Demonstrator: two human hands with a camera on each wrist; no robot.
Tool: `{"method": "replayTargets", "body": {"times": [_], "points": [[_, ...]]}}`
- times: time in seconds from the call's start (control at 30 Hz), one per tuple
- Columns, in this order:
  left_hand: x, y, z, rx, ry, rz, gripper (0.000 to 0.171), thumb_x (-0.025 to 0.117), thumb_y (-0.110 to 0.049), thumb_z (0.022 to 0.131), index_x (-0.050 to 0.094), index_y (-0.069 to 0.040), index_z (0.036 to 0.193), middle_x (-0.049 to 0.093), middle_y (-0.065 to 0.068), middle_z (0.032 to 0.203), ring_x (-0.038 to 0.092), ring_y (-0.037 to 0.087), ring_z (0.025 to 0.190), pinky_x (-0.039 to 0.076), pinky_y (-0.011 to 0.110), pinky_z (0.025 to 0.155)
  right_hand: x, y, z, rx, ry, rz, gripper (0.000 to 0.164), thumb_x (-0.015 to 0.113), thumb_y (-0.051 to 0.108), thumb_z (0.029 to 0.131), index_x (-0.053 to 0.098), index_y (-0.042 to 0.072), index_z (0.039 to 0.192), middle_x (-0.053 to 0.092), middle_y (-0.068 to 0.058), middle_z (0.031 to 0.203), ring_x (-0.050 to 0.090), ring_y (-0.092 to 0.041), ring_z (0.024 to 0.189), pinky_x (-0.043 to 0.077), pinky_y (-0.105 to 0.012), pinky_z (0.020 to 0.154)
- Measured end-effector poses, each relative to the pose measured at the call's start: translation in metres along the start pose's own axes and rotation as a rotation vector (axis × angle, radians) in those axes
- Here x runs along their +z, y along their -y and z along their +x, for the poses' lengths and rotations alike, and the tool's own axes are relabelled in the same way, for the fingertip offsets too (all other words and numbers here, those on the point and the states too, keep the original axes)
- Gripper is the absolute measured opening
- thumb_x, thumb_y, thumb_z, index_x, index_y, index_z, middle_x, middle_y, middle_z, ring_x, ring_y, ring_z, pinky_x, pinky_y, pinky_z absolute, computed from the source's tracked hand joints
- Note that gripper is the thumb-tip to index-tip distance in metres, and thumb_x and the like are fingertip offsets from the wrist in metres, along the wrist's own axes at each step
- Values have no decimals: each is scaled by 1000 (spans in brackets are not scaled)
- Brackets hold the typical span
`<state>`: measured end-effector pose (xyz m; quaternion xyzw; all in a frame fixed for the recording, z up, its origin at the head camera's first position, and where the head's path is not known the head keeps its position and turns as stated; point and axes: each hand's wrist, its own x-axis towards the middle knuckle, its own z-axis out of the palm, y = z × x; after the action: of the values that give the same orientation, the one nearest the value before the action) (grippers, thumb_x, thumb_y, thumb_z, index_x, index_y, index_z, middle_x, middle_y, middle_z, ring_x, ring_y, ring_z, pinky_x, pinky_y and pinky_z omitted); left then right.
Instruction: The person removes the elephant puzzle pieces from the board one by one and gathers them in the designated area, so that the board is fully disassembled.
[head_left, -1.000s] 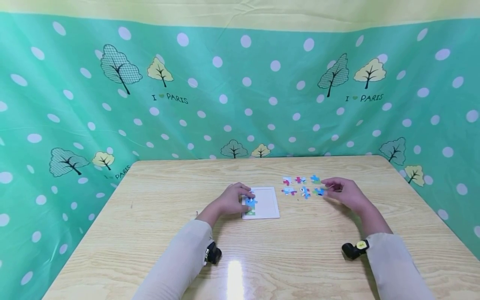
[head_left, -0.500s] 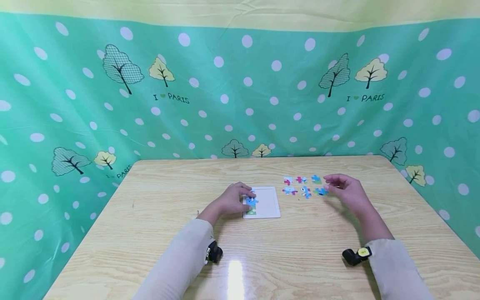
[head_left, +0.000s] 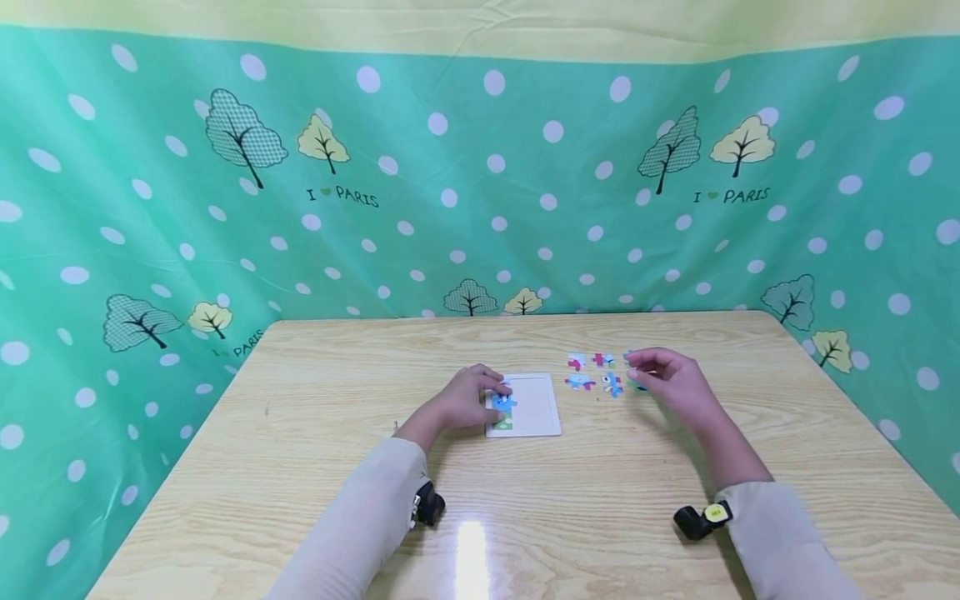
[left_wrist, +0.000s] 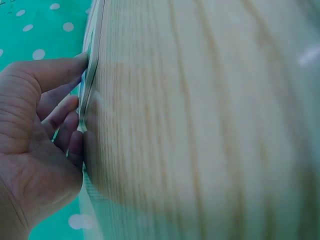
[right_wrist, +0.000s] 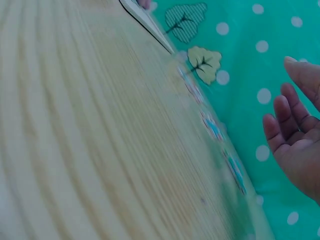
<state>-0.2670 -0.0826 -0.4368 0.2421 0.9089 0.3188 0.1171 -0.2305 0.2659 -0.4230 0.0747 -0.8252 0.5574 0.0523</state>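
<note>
My left hand [head_left: 463, 398] rests at the left side of a white puzzle tray [head_left: 536, 408], its thumb and fingertips touching there. In the left wrist view the left hand [left_wrist: 42, 115] is against the thin edge of the tray. Joined blue and green puzzle pieces [head_left: 502, 407] lie in the tray's left part, partly covered by the fingers. My right hand [head_left: 678, 387] hovers over the right end of the loose pieces, hiding part of them. Nothing shows between the relaxed fingers of the right hand [right_wrist: 297, 125] in the right wrist view.
Loose puzzle pieces lie in two rows right of the tray, among them a pink and white piece [head_left: 576, 362], a red piece [head_left: 602, 360] and a blue and white piece [head_left: 611, 385]. A polka-dot curtain [head_left: 480, 167] stands behind the wooden table [head_left: 570, 508].
My right hand has lifted off the blue piece at the right end of the near row and shifted left over the pieces. The left hand has stayed on the tray.
</note>
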Motion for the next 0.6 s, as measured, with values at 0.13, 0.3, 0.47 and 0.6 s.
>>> {"method": "replayTargets", "body": {"times": [0.13, 0.3, 0.47, 0.6], "points": [[0, 0, 0, -2, 1, 3, 38, 78, -17, 81, 71, -17, 119, 52, 2, 137, 40, 28, 131, 31, 44, 110, 9, 5, 0, -12, 23, 12, 38, 68, 18, 93, 60, -8, 120, 59, -23, 115, 56, -13, 94, 50, -19, 77], [-1, 0, 0, -2, 1, 1, 38, 78, -18, 82, 71, -17, 119, 52, 2, 136, 40, 27, 130, 31, 44, 110, 17, 9, 0, -44, 56, 23, 36, 68, 15, 93, 61, -8, 119, 61, -22, 111, 57, -13, 93, 51, -20, 76], [0, 0, 0, -8, 0, -3, 38, 78, -17, 81, 71, -16, 119, 52, 2, 136, 40, 27, 131, 30, 44, 111, 23, 14, 2, -42, 73, 32, 35, 69, 17, 92, 62, -5, 118, 62, -18, 114, 58, -15, 95, 51, -20, 77], [0, 1, 0, -5, -1, -8, 38, 79, -16, 81, 71, -16, 119, 51, 2, 136, 40, 27, 131, 30, 44, 111, 28, 19, 5, -37, 106, 43, 34, 69, 16, 92, 62, -6, 118, 60, -23, 123, 59, -17, 100, 51, -20, 80]]}}
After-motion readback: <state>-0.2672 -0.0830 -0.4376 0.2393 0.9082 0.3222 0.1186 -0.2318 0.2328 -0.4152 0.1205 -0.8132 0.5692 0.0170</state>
